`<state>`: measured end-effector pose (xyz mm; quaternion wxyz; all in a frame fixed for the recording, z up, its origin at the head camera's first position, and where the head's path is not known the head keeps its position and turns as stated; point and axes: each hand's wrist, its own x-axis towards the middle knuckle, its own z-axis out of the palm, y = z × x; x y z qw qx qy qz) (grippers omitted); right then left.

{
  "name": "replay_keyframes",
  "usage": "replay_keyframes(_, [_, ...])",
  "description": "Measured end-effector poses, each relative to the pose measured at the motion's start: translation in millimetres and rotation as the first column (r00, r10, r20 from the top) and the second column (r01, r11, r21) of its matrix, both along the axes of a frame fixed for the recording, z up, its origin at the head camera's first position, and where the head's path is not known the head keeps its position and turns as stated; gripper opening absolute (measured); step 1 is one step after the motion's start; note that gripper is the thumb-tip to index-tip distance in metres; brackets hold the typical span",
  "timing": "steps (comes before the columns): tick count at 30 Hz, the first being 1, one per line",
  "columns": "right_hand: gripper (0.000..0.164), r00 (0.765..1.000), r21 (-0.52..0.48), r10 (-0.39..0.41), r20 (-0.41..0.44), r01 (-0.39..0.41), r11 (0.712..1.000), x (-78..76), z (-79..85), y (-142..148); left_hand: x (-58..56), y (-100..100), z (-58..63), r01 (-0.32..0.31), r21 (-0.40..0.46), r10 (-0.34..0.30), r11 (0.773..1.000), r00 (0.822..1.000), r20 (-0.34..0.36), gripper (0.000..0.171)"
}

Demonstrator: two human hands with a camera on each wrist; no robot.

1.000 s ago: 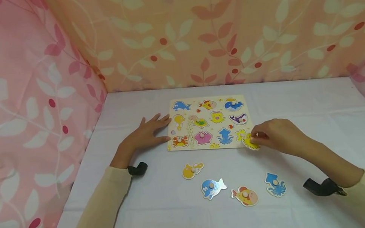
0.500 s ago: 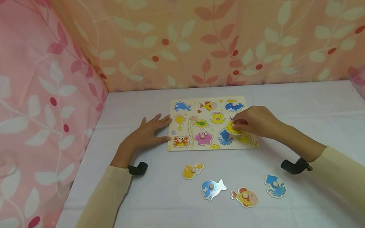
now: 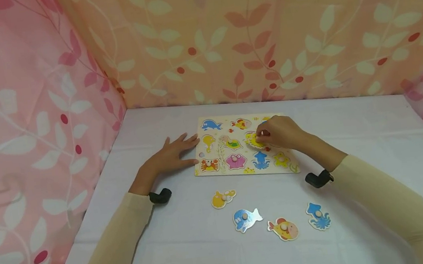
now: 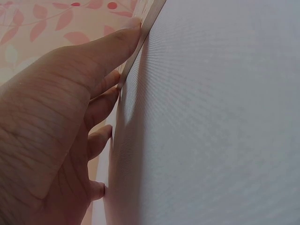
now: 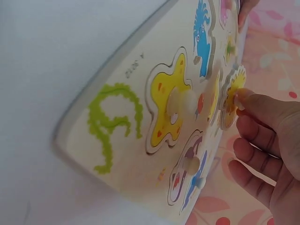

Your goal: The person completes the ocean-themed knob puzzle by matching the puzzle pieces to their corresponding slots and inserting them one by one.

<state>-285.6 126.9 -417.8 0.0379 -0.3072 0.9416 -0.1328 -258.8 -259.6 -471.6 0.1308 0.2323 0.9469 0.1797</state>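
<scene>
Thumb and fingertips of my right hand [image 3: 284, 132] pinch the knob of a yellow octopus puzzle piece [image 3: 254, 141]. The piece is over the octopus picture near the middle of the puzzle board [image 3: 225, 172], partly covering it. In the right wrist view this octopus piece looks tilted and raised off the board; its knob is hidden by the fingers. My left hand [image 3: 172, 155] lies at the board's left edge with fingers spread, thumb and fingertips touching that edge. Close to my right hand, a yellow starfish piece [image 5: 161, 89] sits in its recess.
Several knobbed pieces lie loose on the white tablecloth before the board: a yellow seahorse [image 3: 223, 199], a blue dolphin [image 3: 242, 221], a yellow-red fish [image 3: 285, 230] and a blue squid [image 3: 319, 218]. The crab [image 3: 209, 165] and pink shell [image 3: 236, 161] sit in the board. Patterned curtains surround the table.
My right hand has carried the octopus piece leftward and away from me, from the board's near right corner to the octopus picture. My left hand has stayed at the left edge.
</scene>
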Motion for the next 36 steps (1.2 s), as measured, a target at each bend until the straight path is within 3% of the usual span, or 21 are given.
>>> replay_keyframes(18, [0.019, 0.999, 0.024, 0.004, 0.04, -0.005, 1.0, -17.4, -8.7, -14.5, 3.9, -0.2, -1.0, 0.011, 0.005, -0.011, 1.0, 1.0, -0.005, 0.085])
replay_keyframes(36, [0.016, 0.996, 0.029, -0.024, 0.081, 0.022, 0.999, -20.2, -10.5, -19.6, 0.5, -0.1, -0.9, 0.0, 0.0, 0.0, 1.0, 1.0, -0.005, 0.086])
